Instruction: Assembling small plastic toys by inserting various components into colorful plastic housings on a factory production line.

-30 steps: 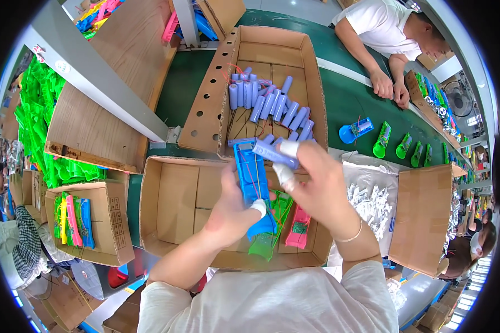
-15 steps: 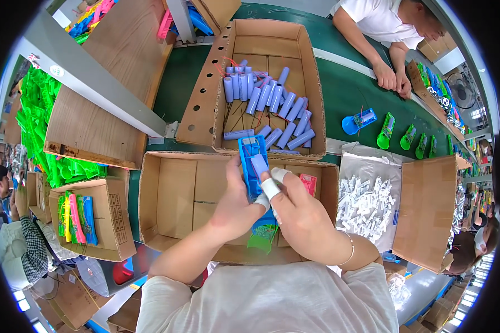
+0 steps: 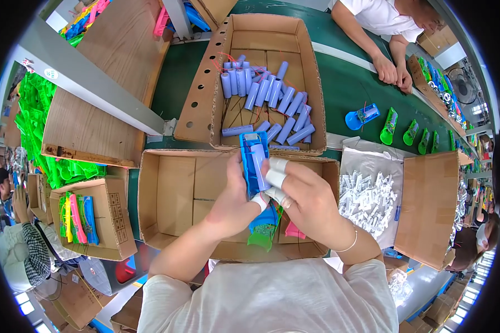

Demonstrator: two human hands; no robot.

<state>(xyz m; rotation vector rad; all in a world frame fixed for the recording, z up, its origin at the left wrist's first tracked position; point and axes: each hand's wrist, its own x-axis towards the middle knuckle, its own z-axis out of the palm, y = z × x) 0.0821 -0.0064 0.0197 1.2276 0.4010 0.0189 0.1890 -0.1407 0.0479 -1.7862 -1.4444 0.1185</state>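
My left hand [image 3: 230, 208] is closed round a blue plastic casing [image 3: 246, 164], held above the near cardboard box. A lilac cylindrical battery cell [image 3: 258, 166] lies lengthwise in the casing's hollow. The fingers of my right hand [image 3: 315, 202] are bent in against the cell's side and lower end; white covers wrap several of its fingertips. My left thumb, covered too, presses near the casing's lower end. Under my hands, a green casing [image 3: 261, 237] and a pink piece [image 3: 294, 231] show in the near box [image 3: 166, 194].
Beyond it, another cardboard box [image 3: 266, 39] holds many lilac cells with wires. Small white parts [image 3: 366, 202] lie on a sheet at right. Casings, one blue [image 3: 362, 116] and several green, line the green bench near a co-worker's hands [image 3: 393, 74]. A grey post [image 3: 94, 72] rises at left.
The cell, tilted before, now lies more in line with the casing. My right fingers have shifted from its top to its side. The pink piece below shows in a different place.
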